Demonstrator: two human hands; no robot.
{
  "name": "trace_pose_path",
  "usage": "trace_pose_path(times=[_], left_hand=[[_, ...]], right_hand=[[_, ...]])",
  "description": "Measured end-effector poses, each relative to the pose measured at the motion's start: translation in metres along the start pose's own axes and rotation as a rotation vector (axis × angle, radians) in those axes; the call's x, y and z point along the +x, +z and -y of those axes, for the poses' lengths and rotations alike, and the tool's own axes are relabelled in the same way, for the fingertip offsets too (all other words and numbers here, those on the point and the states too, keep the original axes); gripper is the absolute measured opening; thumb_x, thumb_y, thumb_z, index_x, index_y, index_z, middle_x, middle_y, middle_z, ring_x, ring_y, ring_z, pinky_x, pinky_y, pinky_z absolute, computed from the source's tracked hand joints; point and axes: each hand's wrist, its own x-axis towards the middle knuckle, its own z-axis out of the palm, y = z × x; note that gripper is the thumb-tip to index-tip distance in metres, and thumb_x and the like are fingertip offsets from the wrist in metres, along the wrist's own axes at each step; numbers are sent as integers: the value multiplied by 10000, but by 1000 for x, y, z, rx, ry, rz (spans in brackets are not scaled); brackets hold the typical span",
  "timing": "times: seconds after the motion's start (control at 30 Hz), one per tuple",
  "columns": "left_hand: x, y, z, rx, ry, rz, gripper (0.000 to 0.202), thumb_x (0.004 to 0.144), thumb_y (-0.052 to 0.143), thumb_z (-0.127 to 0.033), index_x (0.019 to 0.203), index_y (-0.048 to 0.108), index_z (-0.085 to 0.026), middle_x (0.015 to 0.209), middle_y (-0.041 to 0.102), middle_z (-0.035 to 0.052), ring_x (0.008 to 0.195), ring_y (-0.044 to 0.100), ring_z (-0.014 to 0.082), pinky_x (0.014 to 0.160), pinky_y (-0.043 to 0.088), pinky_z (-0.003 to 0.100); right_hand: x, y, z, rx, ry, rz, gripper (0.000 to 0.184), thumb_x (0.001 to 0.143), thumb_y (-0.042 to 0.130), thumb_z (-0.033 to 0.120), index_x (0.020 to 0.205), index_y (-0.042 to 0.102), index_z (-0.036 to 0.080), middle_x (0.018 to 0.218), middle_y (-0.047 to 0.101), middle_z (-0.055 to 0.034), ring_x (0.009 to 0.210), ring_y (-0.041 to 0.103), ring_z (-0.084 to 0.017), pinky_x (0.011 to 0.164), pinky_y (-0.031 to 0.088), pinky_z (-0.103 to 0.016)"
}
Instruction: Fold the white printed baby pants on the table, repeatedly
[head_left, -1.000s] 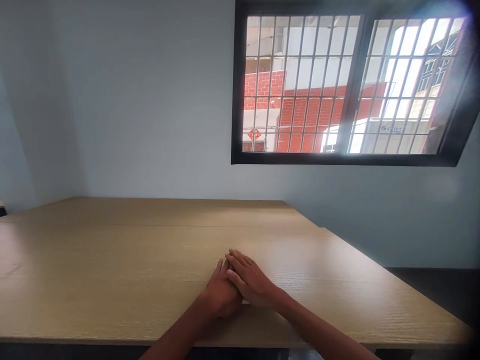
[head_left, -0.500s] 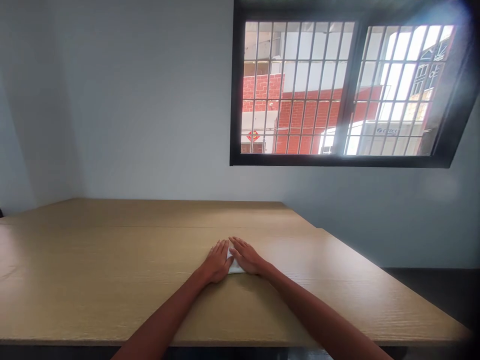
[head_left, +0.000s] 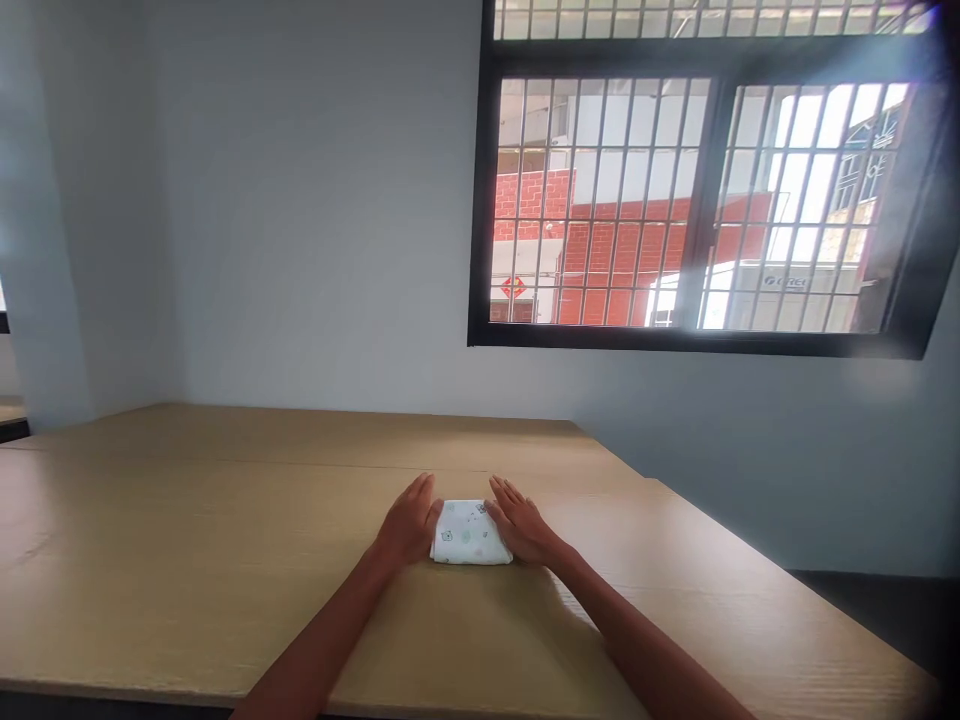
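A white folded cloth [head_left: 471,535] with small dark and pale green prints lies flat on the wooden table [head_left: 225,560]. At its left edge rests my left hand [head_left: 409,522], fingers stretched forward and the thumb by the cloth's side. My right hand [head_left: 523,525] is at the opposite edge, its fingers extended and its thumb over the cloth's upper right corner. Neither hand grips the cloth. Most of its top face shows between them.
The tabletop runs back to a grey wall [head_left: 322,220], with a seam across its far part. A barred window [head_left: 701,200] with a dark frame is set in the wall at upper right. The table's right edge slants toward the front right corner.
My hands have moved apart from on top of the cloth to its two sides, uncovering its printed face. The camera view has tilted up a little.
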Motion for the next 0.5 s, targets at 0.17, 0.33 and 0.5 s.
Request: trace_pose_path(times=[0.17, 0.33, 0.5], left_hand=[[9, 19, -34, 73, 240, 177, 601, 952, 299, -375, 1511, 240, -162, 1587, 194, 95, 1459, 143, 276, 1182, 110, 471], [11, 33, -20, -23, 103, 254, 664, 977, 205, -472, 1520, 174, -91, 1583, 180, 136, 1459, 153, 253, 1180, 138, 399], [10, 27, 10, -35, -8, 230, 711, 975, 216, -513, 1466, 265, -1, 1542, 260, 212, 1436, 225, 294, 1161, 172, 409]], right_hand=[[13, 16, 36, -31, -100, 29, 665, 999, 129, 576, 1536, 172, 187, 1594, 139, -65, 1465, 67, -226, 1156, 52, -511], [15, 26, 26, -22, -22, 76, 681, 998, 164, 569, 1527, 202, 143, 1584, 177, -104, 1459, 110, -244, 1153, 100, -488], [10, 17, 3, 16, 2, 75, 682, 1001, 168, 558, 1509, 260, 113, 1555, 265, -141, 1437, 200, -265, 1149, 131, -463]])
